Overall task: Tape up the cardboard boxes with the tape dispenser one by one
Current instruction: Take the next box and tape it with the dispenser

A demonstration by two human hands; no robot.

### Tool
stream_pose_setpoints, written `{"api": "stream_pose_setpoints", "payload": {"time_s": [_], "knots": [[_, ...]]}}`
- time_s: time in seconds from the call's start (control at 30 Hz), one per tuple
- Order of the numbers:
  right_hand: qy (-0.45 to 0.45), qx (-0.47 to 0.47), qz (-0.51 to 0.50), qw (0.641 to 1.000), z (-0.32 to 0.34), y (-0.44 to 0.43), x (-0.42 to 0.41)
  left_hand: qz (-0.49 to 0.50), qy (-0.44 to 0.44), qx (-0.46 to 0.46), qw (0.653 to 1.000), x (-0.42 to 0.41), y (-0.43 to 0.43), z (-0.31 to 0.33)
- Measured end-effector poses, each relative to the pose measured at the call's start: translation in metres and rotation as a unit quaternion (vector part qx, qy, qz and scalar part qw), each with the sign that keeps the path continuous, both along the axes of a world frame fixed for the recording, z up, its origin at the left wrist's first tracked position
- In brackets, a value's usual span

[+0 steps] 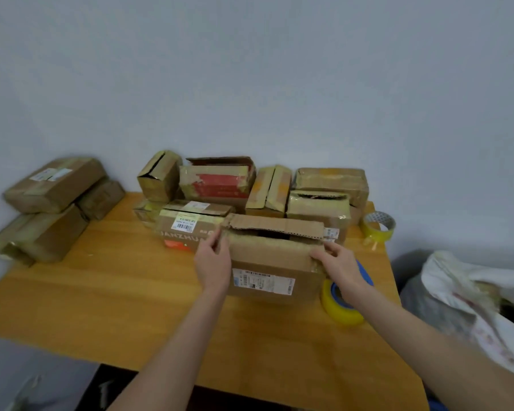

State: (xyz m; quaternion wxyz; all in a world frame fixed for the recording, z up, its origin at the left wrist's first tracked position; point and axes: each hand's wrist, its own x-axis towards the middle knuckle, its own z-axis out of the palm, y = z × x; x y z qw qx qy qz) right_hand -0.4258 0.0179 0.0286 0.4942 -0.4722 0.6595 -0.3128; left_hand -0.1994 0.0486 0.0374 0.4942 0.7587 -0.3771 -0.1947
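At the far left a pile of boxes point(54, 209) sits by the table's edge, glossy with tape, which suggests they are done. On the wooden table point(116, 277), a back row of boxes point(217, 182) lines the wall, several with loose or gaping flaps.

The left hand point(212, 262) is at the upper left corner of the box point(267, 259), which stands mid-table just in front of that row; its thumb and fingers pinch the end of the flap there, wrist straight, forearm reaching in from below.

The box is plain corrugated card, worn and creased, with a shipping label on its near face. It is probably light, and stiff along its edges but soft across the flaps. The far flap stands up with a ragged torn edge; the top is open, so the seam is not yet ready for tape. It is best held at the corners, where the card is doubled; pressing mid-flap would likely bow it inward.

The right hand point(339, 262) mirrors the left at the upper right corner; its fingers curl over the near top edge and grip it, the wrist bent slightly inward.

Just beside the box, partly under the right forearm, lies the tape dispenser point(343, 312), blue with a yellow roll, within easy reach. Further back by the wall a spare tape roll point(379, 226) stands on edge, and off the table to the right a pale bag point(472, 292) slumps open.
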Motion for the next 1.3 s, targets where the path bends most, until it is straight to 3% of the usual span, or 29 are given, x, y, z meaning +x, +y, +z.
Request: {"api": "stream_pose_setpoints", "payload": {"time_s": [0.17,0.37,0.5,0.63,0.7,0.77,0.87,1.1,1.23,1.3], "knots": [[0.050,0.013,0.043,0.998,-0.030,0.026,-0.008,-0.036,0.026,0.087,0.995,-0.008,0.022,-0.044],[0.075,-0.056,0.066,0.993,-0.033,0.025,-0.008,-0.105,-0.040,0.127,0.985,0.003,0.021,-0.056],[0.177,-0.107,0.094,0.974,-0.029,0.022,-0.010,-0.171,-0.094,0.112,0.974,0.026,0.006,-0.048],[0.257,-0.136,0.163,0.943,-0.023,0.018,-0.010,-0.295,-0.290,0.152,0.898,0.038,-0.012,-0.041],[0.297,-0.143,0.208,0.921,-0.021,0.014,-0.011,-0.338,-0.295,0.184,0.875,0.033,-0.011,-0.041],[0.328,-0.128,0.252,0.901,-0.019,0.011,-0.013,-0.351,-0.266,0.186,0.878,0.033,-0.006,-0.044],[0.353,-0.114,0.292,0.881,-0.021,0.007,-0.016,-0.360,-0.316,0.171,0.861,0.037,-0.002,-0.046],[0.386,-0.129,0.300,0.863,-0.020,0.004,-0.017,-0.373,-0.431,0.159,0.806,0.036,-0.003,-0.033],[0.392,-0.145,0.292,0.860,-0.020,0.003,-0.019,-0.420,-0.486,0.144,0.753,0.020,-0.008,-0.031],[0.400,-0.140,0.290,0.858,-0.019,0.004,-0.017,-0.421,-0.486,0.161,0.749,0.016,-0.005,-0.037]]}}
